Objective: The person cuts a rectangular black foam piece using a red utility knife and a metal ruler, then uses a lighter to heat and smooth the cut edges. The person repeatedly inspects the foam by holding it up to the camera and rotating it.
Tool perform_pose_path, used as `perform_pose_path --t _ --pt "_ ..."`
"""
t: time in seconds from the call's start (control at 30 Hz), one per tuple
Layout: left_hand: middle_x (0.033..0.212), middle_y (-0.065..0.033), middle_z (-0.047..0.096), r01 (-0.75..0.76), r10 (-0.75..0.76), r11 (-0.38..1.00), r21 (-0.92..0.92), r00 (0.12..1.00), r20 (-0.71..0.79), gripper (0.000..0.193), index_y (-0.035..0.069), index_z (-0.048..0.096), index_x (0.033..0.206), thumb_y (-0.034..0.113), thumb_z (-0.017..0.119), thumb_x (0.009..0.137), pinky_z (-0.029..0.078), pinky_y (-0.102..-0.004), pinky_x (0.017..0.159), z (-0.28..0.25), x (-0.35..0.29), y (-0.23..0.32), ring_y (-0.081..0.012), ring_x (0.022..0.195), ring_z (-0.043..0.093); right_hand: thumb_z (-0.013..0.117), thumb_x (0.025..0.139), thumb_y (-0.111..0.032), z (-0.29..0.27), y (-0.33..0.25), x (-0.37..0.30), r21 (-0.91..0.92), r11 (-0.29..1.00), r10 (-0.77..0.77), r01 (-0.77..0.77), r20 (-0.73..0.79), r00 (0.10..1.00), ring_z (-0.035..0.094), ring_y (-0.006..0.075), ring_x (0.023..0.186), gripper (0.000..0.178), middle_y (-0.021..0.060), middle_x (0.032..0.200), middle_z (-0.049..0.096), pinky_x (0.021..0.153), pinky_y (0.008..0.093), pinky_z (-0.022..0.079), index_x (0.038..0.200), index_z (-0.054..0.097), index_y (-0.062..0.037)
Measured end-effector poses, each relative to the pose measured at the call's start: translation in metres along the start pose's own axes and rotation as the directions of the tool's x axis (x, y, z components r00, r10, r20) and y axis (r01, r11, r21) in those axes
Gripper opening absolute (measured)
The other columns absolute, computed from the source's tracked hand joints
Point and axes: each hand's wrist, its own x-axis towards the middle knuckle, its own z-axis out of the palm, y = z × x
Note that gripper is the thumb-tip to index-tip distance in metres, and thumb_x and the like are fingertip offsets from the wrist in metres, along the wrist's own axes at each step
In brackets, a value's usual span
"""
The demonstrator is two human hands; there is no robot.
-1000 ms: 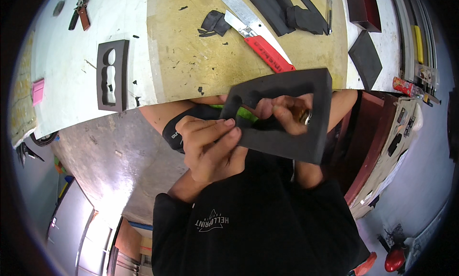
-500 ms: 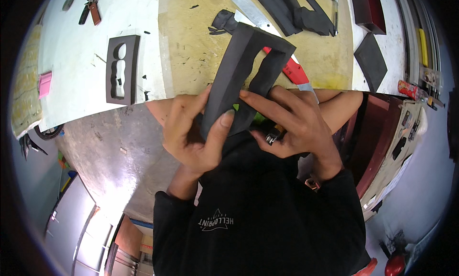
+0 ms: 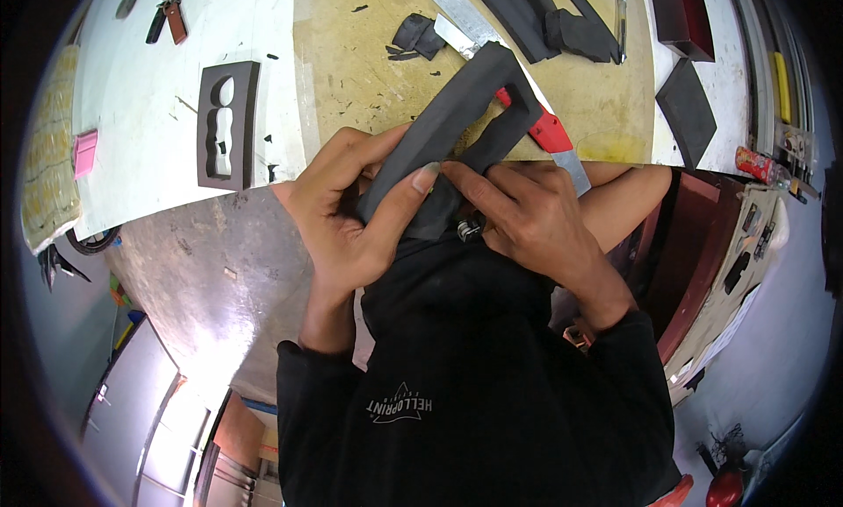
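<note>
Pinches black foam frame (image 3: 435, 128) between thumb and fingers of left hand (image 3: 342, 213), tilted at edge of counter (image 3: 351, 77); presses forefinger of right hand (image 3: 537, 213) to inner rim, apparent lighter (image 3: 468, 230) in curled grip; probably dresses rim; next calls for steady left support

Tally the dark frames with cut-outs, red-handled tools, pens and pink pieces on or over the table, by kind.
Dark frames with cut-outs: 2 (held frame, lying frame)
Red-handled tool: 1
Pen: 1
Pink piece: 1
Total: 5
</note>
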Motion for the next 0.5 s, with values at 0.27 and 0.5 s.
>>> perform_pose_path --t 0.27,0.5 --pt "0.077 -0.0052 0.058 0.026 -0.025 0.999 -0.028 0.999 0.022 0.032 -0.004 0.067 0.104 0.001 0.074 0.074 0.037 -0.0191 0.059 0.0010 0.0021 -0.0024 -0.0086 0.068 0.050 0.067 0.057 -0.002 0.0093 0.0067 -0.0024 0.184 0.982 0.058 -0.044 -0.073 0.996 0.061 0.0234 0.059 0.063 0.0067 0.068 0.056 0.053 0.0349 0.050 0.119 0.058 -0.0076" --pt "0.079 -0.0065 0.060 0.030 -0.028 0.996 -0.079 0.999 0.024 0.031 -0.004 0.067 0.103 0.000 0.074 0.074 0.039 -0.0193 0.061 0.0025 0.0034 -0.0059 -0.0093 0.069 0.052 0.067 0.059 -0.003 0.0078 0.0053 -0.0038 0.074 0.996 0.050 -0.049 -0.003 0.999 0.061 0.0240 0.060 0.059 0.0064 0.070 0.057 0.054 0.0353 0.050 0.117 0.058 -0.0080"
